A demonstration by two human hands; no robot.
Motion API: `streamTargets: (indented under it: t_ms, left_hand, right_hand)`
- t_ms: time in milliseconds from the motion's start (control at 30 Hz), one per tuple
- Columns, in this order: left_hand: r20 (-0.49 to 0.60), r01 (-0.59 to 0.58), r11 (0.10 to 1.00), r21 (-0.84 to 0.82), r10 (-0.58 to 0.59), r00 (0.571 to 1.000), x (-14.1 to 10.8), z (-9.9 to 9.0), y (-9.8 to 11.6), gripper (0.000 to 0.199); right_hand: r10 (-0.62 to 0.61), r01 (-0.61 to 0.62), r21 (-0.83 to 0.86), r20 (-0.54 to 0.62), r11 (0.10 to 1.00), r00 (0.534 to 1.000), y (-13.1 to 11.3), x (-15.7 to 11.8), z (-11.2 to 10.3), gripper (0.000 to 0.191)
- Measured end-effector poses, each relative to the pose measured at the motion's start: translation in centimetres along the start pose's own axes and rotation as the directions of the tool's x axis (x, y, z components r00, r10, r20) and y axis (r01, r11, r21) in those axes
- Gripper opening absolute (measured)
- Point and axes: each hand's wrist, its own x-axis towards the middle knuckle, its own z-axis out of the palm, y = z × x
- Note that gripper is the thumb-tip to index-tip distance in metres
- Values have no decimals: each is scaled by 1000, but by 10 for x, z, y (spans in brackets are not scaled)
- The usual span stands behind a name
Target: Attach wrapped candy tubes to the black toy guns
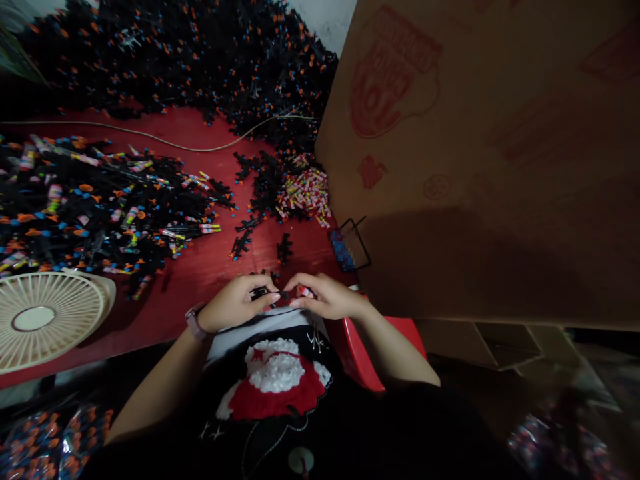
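Note:
My left hand [243,303] is closed around a small black toy gun [260,292], close in front of my body at the table's edge. Facing it is my right hand [325,297], with a small red and pink tube [306,292] tucked in its curled fingers. Its thumb and forefinger come up to the gun's near end; whether they grip it I cannot tell. Just beyond my hands, a loose black toy gun [285,249] lies on the red tabletop [215,260]. Farther off is a heap of small colourful tubes [305,190].
A large cardboard box [450,167] walls off the right side. Toy guns with tubes fitted form a pile [100,200] at left, behind a cream fan [55,320]. A bigger black heap [175,60] fills the back. A pale cable [175,143] crosses the table.

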Motion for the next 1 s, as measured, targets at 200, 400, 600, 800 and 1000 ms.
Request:
streamTargets:
  t_ms: [200, 400, 600, 800, 1000]
  left_hand:
    - [24, 0, 1000, 4, 0, 1000, -2, 3, -3, 25]
    - [67, 43, 991, -130, -35, 997, -6, 12, -18, 32]
    - [-333, 69, 960, 270, 26, 943, -22, -50, -16, 24]
    - [-949, 661, 682, 312, 196, 246, -57, -208, 8, 40]
    - [-835, 493, 698, 520, 294, 465, -19, -185, -7, 44]
  right_hand:
    - [50, -46, 60, -52, 997, 997, 10, -2, 13, 29]
    - [59, -57, 42, -47, 997, 997, 19, -3, 27, 27]
    - [182, -255, -37, -602, 966, 777, 84, 6, 29, 39]
    - [19, -334, -202, -831, 921, 555, 147, 17, 44, 37]
    - [-4, -271, -167, -858, 948, 513, 162, 19, 49, 34]
